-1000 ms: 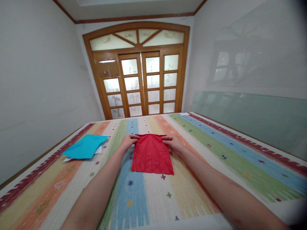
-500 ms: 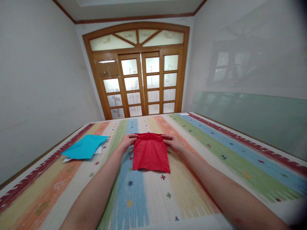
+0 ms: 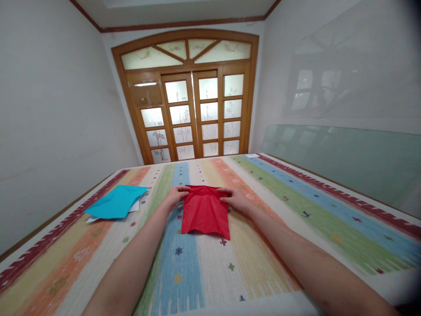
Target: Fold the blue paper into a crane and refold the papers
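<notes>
A creased sheet of red paper [image 3: 206, 214] lies in front of me, its far edge raised a little between my hands. My left hand [image 3: 175, 196] pinches its far left corner between thumb and fingers. At the far right corner, my right hand [image 3: 236, 199] is closed on the paper, thumb below and fingers over the edge. Fold lines fan out across the sheet toward the near edge, which curls slightly off the cloth.
To the left, a sheet of blue paper [image 3: 116, 202] rests on white paper [image 3: 134, 208]. A striped cloth [image 3: 217, 281] covers the table. Wooden doors [image 3: 192, 114] stand beyond, and a greenish glass panel [image 3: 342, 158] leans along the right wall.
My right hand has shifted slightly left with its corner of the red paper. The sheet's right side has moved inward; my left hand stays nearly in place.
</notes>
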Available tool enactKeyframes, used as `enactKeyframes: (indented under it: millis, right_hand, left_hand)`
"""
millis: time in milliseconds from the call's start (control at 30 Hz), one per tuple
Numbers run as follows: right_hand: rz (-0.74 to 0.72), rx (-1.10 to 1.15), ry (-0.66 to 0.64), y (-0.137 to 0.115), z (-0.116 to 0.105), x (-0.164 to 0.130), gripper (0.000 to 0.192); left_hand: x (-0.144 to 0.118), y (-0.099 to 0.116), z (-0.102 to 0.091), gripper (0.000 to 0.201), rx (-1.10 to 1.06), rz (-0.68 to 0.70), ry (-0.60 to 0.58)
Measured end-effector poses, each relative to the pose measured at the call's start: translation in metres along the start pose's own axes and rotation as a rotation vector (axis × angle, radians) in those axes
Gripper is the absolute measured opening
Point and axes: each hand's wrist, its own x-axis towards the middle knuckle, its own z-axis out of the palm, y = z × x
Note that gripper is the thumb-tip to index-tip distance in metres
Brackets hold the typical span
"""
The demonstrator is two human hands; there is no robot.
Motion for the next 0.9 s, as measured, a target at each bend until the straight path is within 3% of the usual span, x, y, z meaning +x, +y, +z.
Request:
enactKeyframes:
  millis: [133, 433, 700, 900]
  right_hand:
    - [0.032, -0.051, 0.006, -0.001, -0.001, 0.001, 0.043]
    - [0.077, 0.027, 0.045, -0.002, -0.007, 0.003, 0.042]
    - [0.121, 0.206, -0.033, -0.001, -0.01, 0.005, 0.039]
    - [0.114, 0.151, -0.047, 0.004, -0.013, 0.005, 0.042]
  left_hand:
    - [0.001, 0.001, 0.0, 0.019, 0.02, 0.007, -0.026]
    - [0.001, 0.003, -0.007, 0.024, 0.086, 0.023, -0.079]
    - [0.001, 0.003, -0.011, 0.028, -0.021, -0.023, -0.096]
    - [-0.003, 0.007, -0.011, 0.035, -0.114, -0.06, -0.122]
